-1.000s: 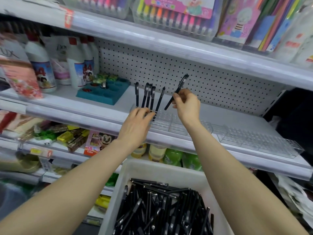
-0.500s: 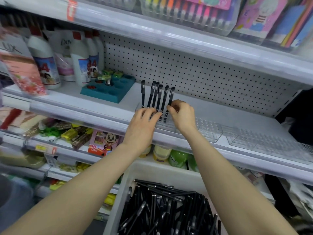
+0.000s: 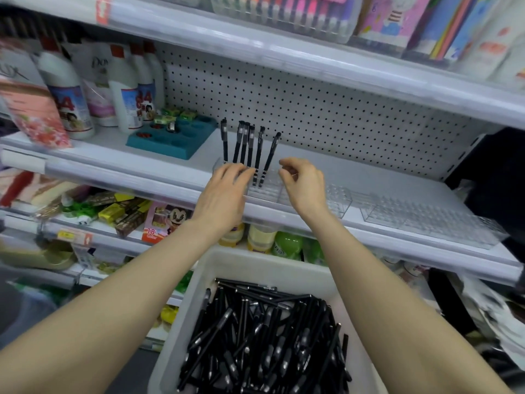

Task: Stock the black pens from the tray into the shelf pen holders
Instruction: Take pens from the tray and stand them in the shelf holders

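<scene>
Black pens, six, stand in the clear pen holder. Left hand rests straight-fingered on the holder's front; right hand, loosely curled and empty, hovers beside its pens. Below the holder, loose pens fill a white tray.

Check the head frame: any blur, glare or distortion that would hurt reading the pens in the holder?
Head view: centre sharp, standing pens readable; left edge smeared, bottles blurred; shelf rail bows slightly from the wide lens; light even, no hard shadows; clear holder low-contrast, cells hard to count; small glints on the pile in the tray.
</scene>
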`<state>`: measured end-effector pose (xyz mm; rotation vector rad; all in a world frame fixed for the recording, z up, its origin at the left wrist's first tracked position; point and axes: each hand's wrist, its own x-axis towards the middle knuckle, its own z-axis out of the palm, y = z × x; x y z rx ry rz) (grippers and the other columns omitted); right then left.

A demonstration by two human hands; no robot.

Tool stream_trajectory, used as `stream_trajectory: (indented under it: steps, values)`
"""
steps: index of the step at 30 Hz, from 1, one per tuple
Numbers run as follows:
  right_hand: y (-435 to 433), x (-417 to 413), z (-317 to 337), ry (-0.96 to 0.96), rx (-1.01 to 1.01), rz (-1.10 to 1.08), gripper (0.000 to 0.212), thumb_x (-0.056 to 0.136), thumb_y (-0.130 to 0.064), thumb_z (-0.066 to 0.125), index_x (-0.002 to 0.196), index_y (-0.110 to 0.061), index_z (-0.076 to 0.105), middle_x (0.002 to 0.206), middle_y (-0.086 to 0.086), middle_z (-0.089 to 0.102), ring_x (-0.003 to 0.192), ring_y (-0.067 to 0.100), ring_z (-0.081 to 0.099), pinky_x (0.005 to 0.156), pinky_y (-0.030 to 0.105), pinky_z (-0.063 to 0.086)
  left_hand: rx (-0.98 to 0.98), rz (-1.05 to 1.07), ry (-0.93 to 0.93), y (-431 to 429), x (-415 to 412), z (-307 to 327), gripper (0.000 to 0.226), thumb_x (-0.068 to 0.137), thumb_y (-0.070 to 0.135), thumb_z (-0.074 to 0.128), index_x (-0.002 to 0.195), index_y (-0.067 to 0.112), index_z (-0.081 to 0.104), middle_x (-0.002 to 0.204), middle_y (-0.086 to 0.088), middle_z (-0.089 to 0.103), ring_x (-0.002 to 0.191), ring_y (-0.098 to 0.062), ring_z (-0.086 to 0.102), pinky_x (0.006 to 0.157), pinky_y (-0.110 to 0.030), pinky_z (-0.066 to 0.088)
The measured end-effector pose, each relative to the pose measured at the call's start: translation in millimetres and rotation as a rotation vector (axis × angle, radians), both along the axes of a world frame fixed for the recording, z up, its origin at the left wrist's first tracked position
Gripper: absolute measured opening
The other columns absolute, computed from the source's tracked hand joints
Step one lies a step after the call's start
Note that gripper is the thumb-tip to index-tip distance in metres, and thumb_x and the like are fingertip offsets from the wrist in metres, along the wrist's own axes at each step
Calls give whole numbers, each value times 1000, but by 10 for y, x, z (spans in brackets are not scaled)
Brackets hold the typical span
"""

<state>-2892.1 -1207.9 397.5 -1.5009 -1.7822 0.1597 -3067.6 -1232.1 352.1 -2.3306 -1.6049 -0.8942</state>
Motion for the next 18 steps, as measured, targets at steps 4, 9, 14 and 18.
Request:
stream_trajectory:
  steps: [4, 9, 14, 18]
  values:
    - [-489, 64, -199, 97, -30, 32, 20, 94, -15, 60, 110, -14, 73, 104, -2, 72, 88, 6, 61, 83, 16, 44, -41, -4, -137, -360, 118, -158, 55, 86, 6, 61, 138, 14, 48, 138, -8, 46, 128, -28, 39, 100, -44, 43]
    - [-1018, 103, -822, 118, -145, 64, 21, 88, -7, 60, 100, -16, 75, 96, -2, 74, 84, 10, 65, 83, 23, 50, -81, -34, -163, -859, 251, -672, 45, 77, 5, 65, 120, 17, 63, 117, -5, 57, 107, -30, 52, 84, -42, 51]
    - [-1325, 228, -1387, -68, -421, 61, 26, 91, -8, 54, 108, -18, 71, 107, 2, 72, 99, 18, 65, 87, 23, 48, -364, 30, -182, -1186, 322, -1110, 35, 88, 14, 60, 123, 21, 63, 120, 1, 56, 113, -24, 52, 89, -38, 48]
    - [-1419, 281, -1657, -358, -493, 76, 25, 92, -8, 54, 112, -14, 68, 114, 8, 63, 110, 29, 56, 89, 34, 48, -479, 14, -126, -1247, 306, -1251, 35, 93, 17, 54, 128, 24, 59, 121, 3, 56, 115, -22, 50, 93, -37, 45]
